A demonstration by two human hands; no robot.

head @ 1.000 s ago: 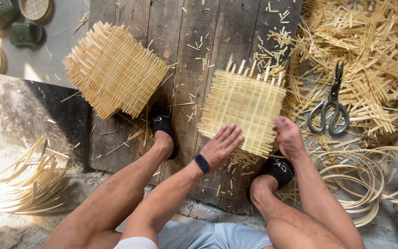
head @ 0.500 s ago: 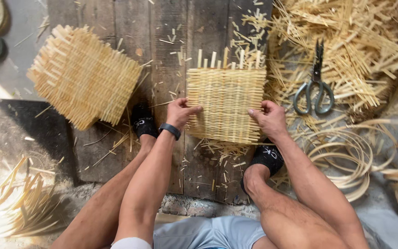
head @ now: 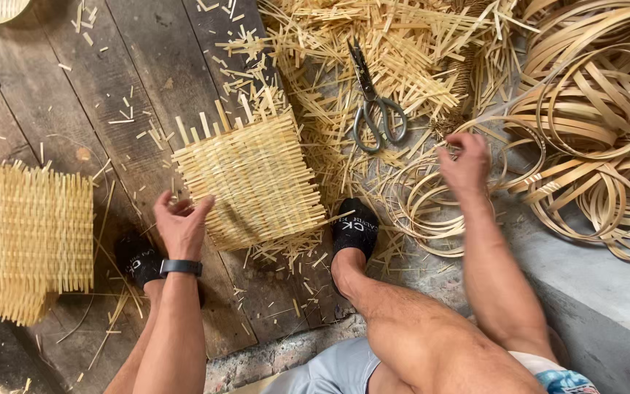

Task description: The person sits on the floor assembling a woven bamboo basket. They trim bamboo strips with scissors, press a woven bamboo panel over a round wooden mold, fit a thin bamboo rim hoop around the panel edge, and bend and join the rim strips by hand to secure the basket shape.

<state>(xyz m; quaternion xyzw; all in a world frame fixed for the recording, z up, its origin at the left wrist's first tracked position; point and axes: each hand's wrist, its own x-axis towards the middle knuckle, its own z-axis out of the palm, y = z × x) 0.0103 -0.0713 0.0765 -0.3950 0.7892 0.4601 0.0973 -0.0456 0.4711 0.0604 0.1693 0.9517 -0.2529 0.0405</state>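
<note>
Fingers (head: 202, 206) of left hand (head: 180, 226) touch woven mat (head: 257, 179) edge; right hand (head: 467, 160) among bamboo hoops (head: 592, 124).

Pale yellow woven mat (head: 253, 182), grey steel scissors (head: 375, 109), black slippers (head: 355, 228), dark weathered planks (head: 89, 95).

Scissors (head: 375, 109) lie on loose bamboo slivers (head: 410, 51); a second woven mat (head: 23, 241) lies left

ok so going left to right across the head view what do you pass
finished woven mat → left hand → woven square in progress → scissors → right hand → coiled strip hoops
</note>
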